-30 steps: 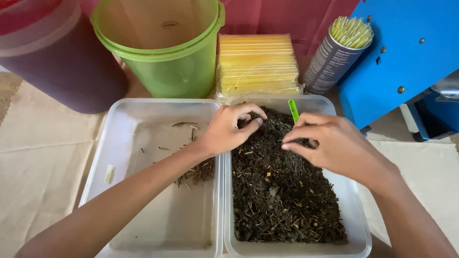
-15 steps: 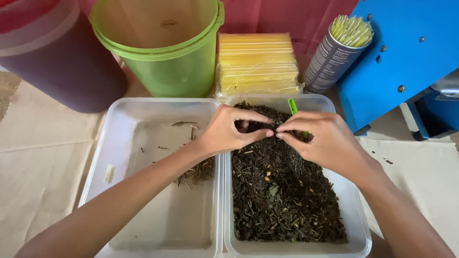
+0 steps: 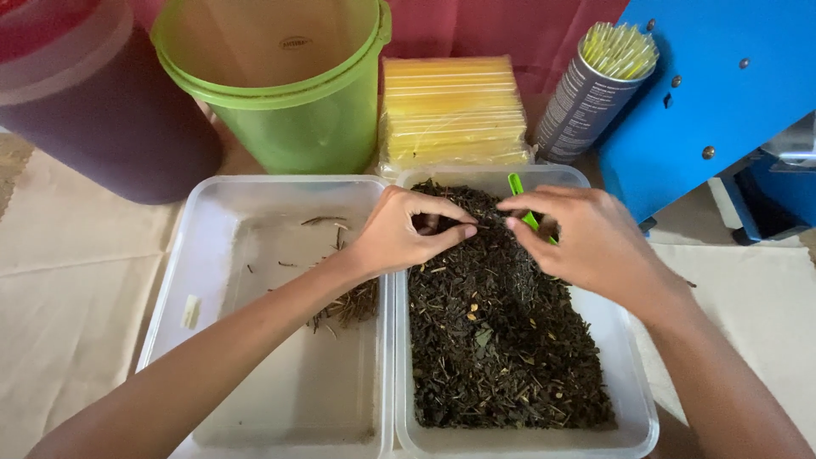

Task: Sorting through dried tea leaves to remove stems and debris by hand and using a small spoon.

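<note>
Beige cloth (image 3: 76, 280) covers our table, with a red backdrop behind. On it sit two clear trays side by side: the left tray (image 3: 212, 204) holds only a few twigs (image 3: 344, 306), the right tray (image 3: 633, 408) is full of dark dried leaves (image 3: 501, 340). Our left hand (image 3: 408, 231) hovers over the far end of the leaves, thumb and fingers pinched close on a bit of leaf. Our right hand (image 3: 595, 242) meets it fingertip to fingertip, narrowly pinched too, and a green scoop (image 3: 518, 191) pokes out behind it; we cannot tell if it is gripped. Behind the trays stand a green bucket (image 3: 289, 110), a dark container (image 3: 93, 119), yellow packets (image 3: 450, 110), a can of straws (image 3: 595, 93) and a blue machine (image 3: 731, 93).
</note>
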